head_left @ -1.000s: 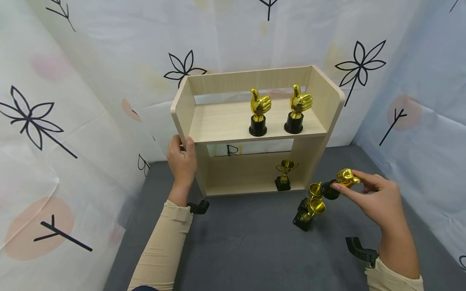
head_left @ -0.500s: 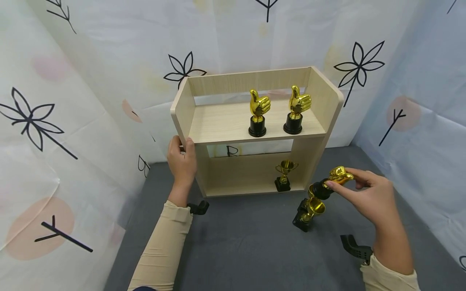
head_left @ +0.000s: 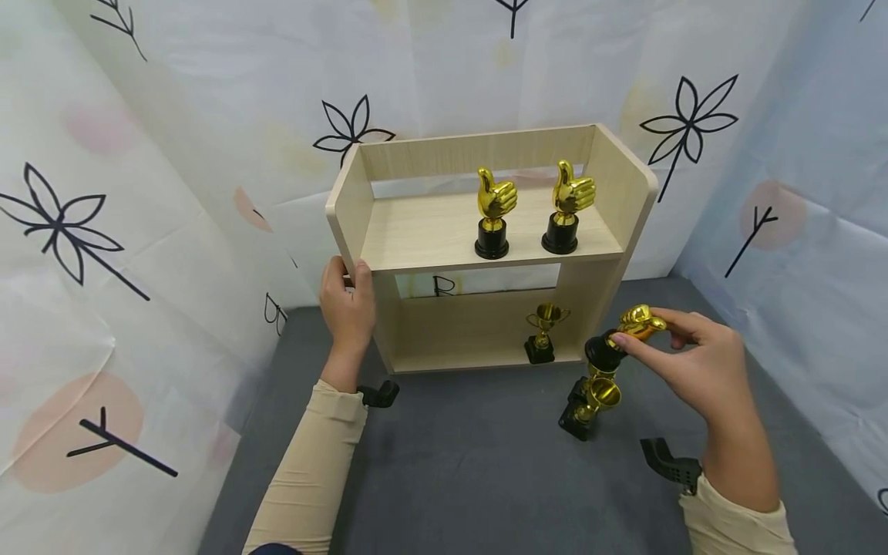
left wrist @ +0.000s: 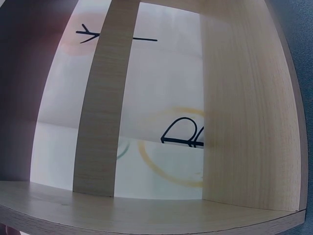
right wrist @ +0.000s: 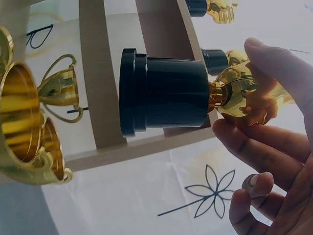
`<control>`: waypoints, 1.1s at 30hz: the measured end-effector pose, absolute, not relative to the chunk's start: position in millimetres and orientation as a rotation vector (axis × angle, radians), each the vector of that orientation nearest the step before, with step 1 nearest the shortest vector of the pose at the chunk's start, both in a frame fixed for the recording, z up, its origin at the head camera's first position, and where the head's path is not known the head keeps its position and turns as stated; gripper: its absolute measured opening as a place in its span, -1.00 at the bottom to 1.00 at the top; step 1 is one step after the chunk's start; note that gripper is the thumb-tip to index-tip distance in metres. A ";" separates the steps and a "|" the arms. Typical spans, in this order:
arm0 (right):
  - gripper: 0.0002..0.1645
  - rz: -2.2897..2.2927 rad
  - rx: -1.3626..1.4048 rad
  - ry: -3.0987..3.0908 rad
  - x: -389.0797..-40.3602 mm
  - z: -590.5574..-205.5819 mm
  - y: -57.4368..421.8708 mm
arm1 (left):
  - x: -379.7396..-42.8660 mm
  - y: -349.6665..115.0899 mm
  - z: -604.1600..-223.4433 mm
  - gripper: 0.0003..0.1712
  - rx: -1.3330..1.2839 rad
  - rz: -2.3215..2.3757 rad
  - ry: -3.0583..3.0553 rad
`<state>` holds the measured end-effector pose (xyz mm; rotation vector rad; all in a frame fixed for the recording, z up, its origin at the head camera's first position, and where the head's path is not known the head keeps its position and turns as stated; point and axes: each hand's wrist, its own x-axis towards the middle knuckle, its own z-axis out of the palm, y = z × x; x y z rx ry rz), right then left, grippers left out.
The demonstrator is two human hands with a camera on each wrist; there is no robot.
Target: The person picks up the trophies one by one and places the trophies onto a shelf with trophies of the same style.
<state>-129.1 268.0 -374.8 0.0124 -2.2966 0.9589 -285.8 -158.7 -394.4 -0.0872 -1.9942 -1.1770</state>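
Pinching a gold thumbs-up trophy between thumb and fingers, your right grip holds the piece by its gold part, tipped on its side above the grey surface, just outside the right end of a pale wooden shelf unit. The trophy's stepped base shows plain, glossy black to the right wrist camera. In the head view that base overlaps the rear cup trophy of a pair standing close together on the surface; whether they touch is hard to tell. The front cup trophy stands nearer you. Your left grip is clasped around the front edge of the unit's left side panel, by the middle board. On the upper shelf, a left thumbs-up figure and a right thumbs-up figure stand upright, apart, while a two-handled cup stands in the lower compartment near the right panel. Behind, a white backdrop carries black line drawings of leaves and twigs; through the unit's lower opening, one looped outline looks rather like a letter P, partly cut off by wood.
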 end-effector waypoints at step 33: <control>-0.41 1.011 0.205 -2.215 -147.0 -354.5 234.5 | -285.6 -159.6 -395.5 -0.48 -0.081 -1.189 -1.992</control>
